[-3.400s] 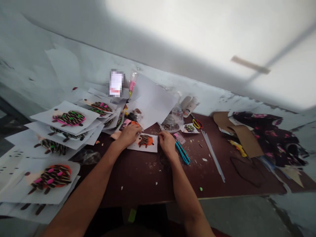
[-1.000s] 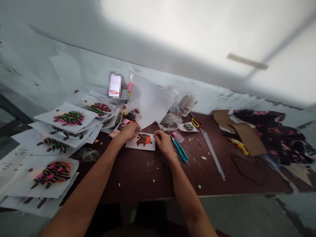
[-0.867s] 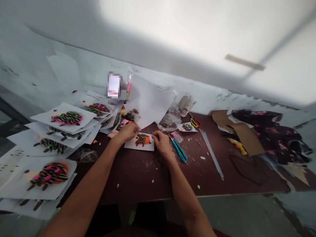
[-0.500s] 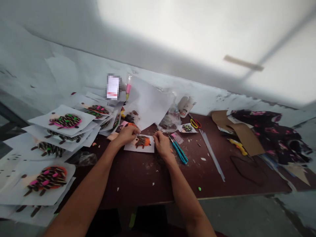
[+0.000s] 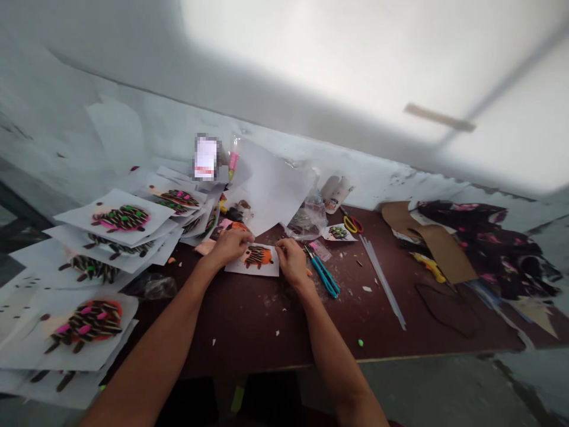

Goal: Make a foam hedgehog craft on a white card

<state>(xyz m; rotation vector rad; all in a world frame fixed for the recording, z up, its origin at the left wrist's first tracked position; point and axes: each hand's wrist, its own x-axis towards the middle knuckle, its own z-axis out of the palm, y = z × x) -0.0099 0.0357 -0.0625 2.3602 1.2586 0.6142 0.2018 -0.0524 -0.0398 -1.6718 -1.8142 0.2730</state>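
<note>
A small white card (image 5: 253,268) with an orange and brown striped hedgehog figure (image 5: 258,256) lies on the dark red table between my hands. My left hand (image 5: 233,244) is at the card's upper left corner, fingers pinched together. At its right edge is my right hand (image 5: 290,258), its thumb and fingers also closed near the upper right corner. Whatever either hand pinches is too small to make out. Blue-handled pliers (image 5: 326,277) lie just right of my right hand. Behind my left hand are orange and pink pieces (image 5: 235,225).
Stacked hedgehog sheets (image 5: 146,231) fill the left side. A phone (image 5: 205,159), a large white sheet (image 5: 271,190) and plastic bags (image 5: 311,216) stand behind. To the right are scissors (image 5: 353,223), glue sticks (image 5: 384,284), a yellow glue gun (image 5: 429,267), cardboard (image 5: 448,252) and dark floral cloth (image 5: 484,243).
The whole view has shifted very slightly. Both hands keep nearly the same place at the card, with only slight finger movement.
</note>
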